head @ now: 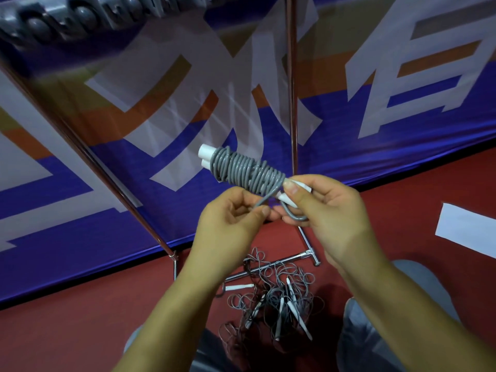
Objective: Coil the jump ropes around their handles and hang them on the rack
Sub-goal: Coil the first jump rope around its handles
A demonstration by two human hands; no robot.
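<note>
A grey jump rope (243,170) is wound many times around its two white handles, whose ends stick out at the upper left. My right hand (327,210) grips the lower end of the handles between thumb and fingers. My left hand (236,218) pinches the loose grey end of the rope, which loops under the right fingers. Below, on the red floor, lies a tangled pile of several grey ropes with white handles (276,299). The metal rack (291,84) stands behind, one upright pole just beyond the coiled rope.
A second slanted rack pole (88,157) runs from upper left down to its foot. The rack's base bar (271,265) lies on the floor under the pile. A blue banner with large white characters (402,76) hangs behind. A white floor marking (467,229) is at right.
</note>
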